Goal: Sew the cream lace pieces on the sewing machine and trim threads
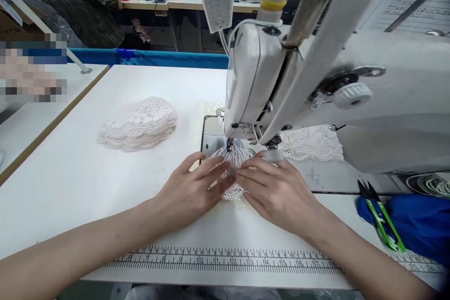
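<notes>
At the presser foot (229, 145), from the hands outward:

Our left hand (198, 187): palm down, fingers partly spread and lightly bent, tips on the lace; whether thumb and finger pinch it, we cannot tell.

Our right hand (277, 192): palm down, fingers closer together, tips on the lace's right side; a pinch, again, we cannot confirm.

Scalloped lace piece (234, 192), white: between both hands, strands fanning from the presser foot, eyelet border toward us. We judge it very light, limp and soft, its open strands easily snagged or pulled askew. Best hold, in our view: flat fingertips either side, on the denser border, clear of the foot.

Sewing machine (253, 65), white: above and beyond our hands.

Lace stack (140, 124): left on the white tabletop (87, 187), well apart from our hands.

Further lace (312, 143): right, partly hidden by the machine.

Printed ruler (225, 260): along the near edge.

Green-handled thread snips (390, 225): far right, partly on blue cloth (422, 225).

Co-worker in plaid (80, 4): background, left.
</notes>
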### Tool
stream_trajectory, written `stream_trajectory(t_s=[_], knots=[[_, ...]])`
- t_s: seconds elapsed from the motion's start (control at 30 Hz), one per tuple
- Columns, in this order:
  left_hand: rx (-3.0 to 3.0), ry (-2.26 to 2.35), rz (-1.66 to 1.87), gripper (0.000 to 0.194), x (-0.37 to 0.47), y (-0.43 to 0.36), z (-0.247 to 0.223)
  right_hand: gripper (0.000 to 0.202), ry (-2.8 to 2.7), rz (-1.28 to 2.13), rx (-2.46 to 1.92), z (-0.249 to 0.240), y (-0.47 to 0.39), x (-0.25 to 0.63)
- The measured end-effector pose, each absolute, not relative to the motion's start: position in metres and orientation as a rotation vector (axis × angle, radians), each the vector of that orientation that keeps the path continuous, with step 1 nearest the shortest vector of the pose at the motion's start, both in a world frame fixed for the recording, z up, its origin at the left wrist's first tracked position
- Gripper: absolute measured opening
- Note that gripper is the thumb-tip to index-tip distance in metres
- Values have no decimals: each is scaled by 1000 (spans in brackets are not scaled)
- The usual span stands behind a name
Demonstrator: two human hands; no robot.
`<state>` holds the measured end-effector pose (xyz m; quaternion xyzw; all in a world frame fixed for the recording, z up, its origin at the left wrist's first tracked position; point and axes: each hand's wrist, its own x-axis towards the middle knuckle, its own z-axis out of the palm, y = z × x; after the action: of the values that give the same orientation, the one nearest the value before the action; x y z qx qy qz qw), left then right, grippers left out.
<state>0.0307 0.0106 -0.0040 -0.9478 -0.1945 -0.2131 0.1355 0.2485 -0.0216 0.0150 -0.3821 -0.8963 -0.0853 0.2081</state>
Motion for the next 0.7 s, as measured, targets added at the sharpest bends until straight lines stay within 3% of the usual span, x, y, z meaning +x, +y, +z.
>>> stream_trajectory(t_s=[0.7], knots=[[-2833, -679, -628, 29, 34, 25, -6, 28, -2447, -340, -1082, 4, -13, 248]])
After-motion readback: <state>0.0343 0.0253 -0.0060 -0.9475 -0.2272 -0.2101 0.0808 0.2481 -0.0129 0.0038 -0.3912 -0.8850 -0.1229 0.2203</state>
